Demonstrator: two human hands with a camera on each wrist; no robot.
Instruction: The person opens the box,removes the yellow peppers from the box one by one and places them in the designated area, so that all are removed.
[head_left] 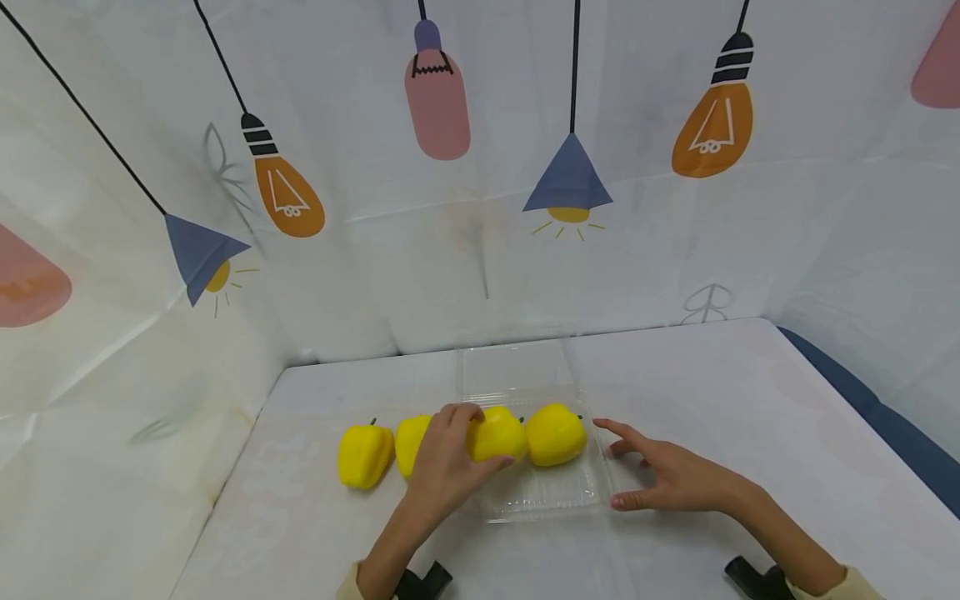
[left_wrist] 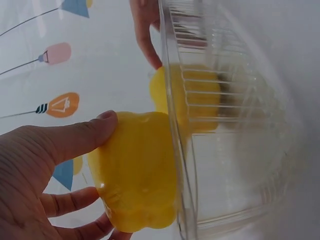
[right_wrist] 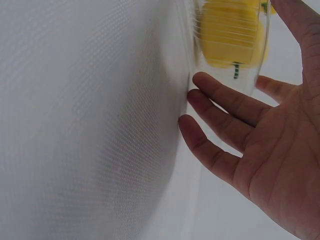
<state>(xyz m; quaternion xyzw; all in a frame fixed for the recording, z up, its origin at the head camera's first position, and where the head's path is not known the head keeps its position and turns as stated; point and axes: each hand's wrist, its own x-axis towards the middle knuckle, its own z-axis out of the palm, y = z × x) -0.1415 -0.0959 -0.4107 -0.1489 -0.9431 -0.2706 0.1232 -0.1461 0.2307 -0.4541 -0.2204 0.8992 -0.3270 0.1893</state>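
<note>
My left hand (head_left: 450, 462) grips a yellow bell pepper (head_left: 498, 433) between thumb and fingers, at the left side of a clear plastic clamshell box (head_left: 536, 497). In the left wrist view that held pepper (left_wrist: 140, 172) is by the box's rim (left_wrist: 175, 120). Another yellow pepper (head_left: 557, 435) sits inside the box toward its right, its green stem pointing right. My right hand (head_left: 667, 475) is at the box's right side, fingers spread and loosely bent, holding nothing. Its fingertips (right_wrist: 202, 80) are close to the box wall; whether they touch it, I cannot tell.
To the left of the box, a yellow pepper (head_left: 365, 456) stands on the white table (head_left: 300, 533). Beside it is another pepper (head_left: 409, 442), partly hidden behind my left hand. The box's lid (head_left: 516, 368) lies opened back toward the lamp-patterned wall sheet (head_left: 480, 250).
</note>
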